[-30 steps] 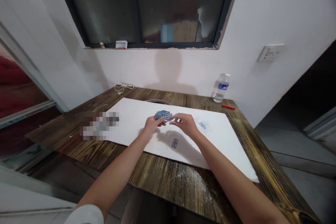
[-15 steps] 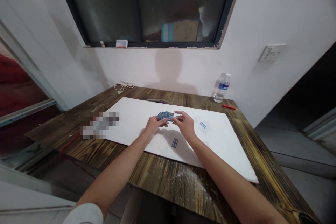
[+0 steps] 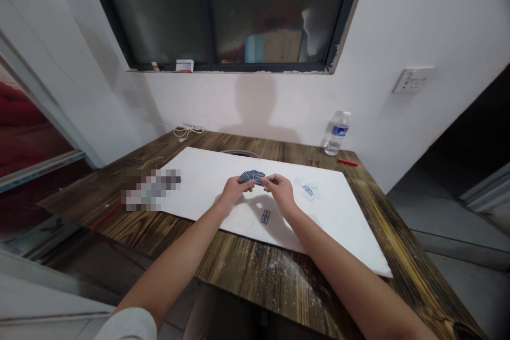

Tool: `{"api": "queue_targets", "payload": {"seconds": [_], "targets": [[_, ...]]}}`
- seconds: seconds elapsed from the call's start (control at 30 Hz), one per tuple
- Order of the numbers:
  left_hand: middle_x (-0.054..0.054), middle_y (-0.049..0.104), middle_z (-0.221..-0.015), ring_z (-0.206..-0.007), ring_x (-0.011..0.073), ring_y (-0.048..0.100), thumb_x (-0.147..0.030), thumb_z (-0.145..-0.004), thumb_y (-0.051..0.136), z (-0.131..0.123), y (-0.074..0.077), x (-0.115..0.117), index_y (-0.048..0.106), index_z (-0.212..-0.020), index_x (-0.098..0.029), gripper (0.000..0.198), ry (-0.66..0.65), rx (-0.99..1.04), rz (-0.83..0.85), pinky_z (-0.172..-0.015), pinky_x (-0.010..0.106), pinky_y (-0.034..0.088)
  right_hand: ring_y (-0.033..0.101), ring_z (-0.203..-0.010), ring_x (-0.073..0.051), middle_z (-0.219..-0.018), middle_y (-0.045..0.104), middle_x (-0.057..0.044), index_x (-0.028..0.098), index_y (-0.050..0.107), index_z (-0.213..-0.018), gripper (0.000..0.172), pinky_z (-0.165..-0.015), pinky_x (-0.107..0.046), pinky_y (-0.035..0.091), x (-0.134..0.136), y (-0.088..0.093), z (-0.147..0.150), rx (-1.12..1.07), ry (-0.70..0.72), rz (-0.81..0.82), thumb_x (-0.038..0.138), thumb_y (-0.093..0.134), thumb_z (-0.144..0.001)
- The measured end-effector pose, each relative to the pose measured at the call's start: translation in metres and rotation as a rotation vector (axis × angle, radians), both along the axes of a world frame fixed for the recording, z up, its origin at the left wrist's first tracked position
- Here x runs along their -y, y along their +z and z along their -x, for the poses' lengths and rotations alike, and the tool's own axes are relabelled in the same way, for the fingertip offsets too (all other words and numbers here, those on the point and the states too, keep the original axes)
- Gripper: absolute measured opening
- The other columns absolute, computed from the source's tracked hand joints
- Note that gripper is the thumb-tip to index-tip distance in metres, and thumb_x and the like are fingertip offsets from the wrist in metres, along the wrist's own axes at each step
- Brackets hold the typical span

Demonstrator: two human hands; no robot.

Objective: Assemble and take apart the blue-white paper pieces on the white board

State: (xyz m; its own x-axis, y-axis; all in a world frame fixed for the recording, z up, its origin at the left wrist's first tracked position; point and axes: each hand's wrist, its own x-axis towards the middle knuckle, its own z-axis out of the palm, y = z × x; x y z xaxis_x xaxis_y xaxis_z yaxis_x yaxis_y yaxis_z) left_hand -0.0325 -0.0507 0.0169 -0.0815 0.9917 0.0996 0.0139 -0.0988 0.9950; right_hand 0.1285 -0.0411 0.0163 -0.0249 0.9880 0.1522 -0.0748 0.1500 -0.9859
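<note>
In the head view, the left hand [image 3: 234, 189] had its fingers closed on a fan of blue cards [image 3: 251, 176] above the white board [image 3: 346, 223] on the wooden surface [image 3: 255, 265], while the right hand [image 3: 281, 188] pinched the fan's right edge between nearly closed fingers.

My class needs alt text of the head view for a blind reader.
A left hand holds a fan of blue-patterned cards above a white board, the right hand at the fan's right edge. A plastic bottle stands behind, on the wooden table.
</note>
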Motion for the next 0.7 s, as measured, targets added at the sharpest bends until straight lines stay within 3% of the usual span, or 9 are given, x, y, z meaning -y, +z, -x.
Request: {"api": "queue_targets", "payload": {"seconds": [0.43,0.7], "targets": [[0.005,0.069,-0.064,-0.06,0.0147,0.059,-0.042,-0.058,0.083,-0.0006,-0.0018,0.0003,0.072,-0.071,-0.013,0.034,0.03,-0.005,0.036,-0.062,0.027,0.046,0.059,-0.056,-0.014,-0.064,0.068,-0.004,0.016,0.066,-0.067,0.031,-0.056,-0.026,0.047,-0.0015,-0.0028,-0.0004,0.008,0.021,0.007,0.046,0.074,-0.064],[0.009,0.073,-0.07,-0.066,0.0191,0.067,-0.043,-0.061,0.082,0.0007,-0.0012,-0.0019,0.075,-0.08,-0.012,0.038,-0.008,-0.027,0.061,-0.068,0.03,0.052,0.057,-0.053,-0.013,-0.064,0.068,-0.004,0.017,0.064,-0.066,0.04,-0.054,-0.026,0.045,-0.0055,-0.0026,-0.0028,0.121,0.05,-0.022,0.056,0.072,-0.064]]}}
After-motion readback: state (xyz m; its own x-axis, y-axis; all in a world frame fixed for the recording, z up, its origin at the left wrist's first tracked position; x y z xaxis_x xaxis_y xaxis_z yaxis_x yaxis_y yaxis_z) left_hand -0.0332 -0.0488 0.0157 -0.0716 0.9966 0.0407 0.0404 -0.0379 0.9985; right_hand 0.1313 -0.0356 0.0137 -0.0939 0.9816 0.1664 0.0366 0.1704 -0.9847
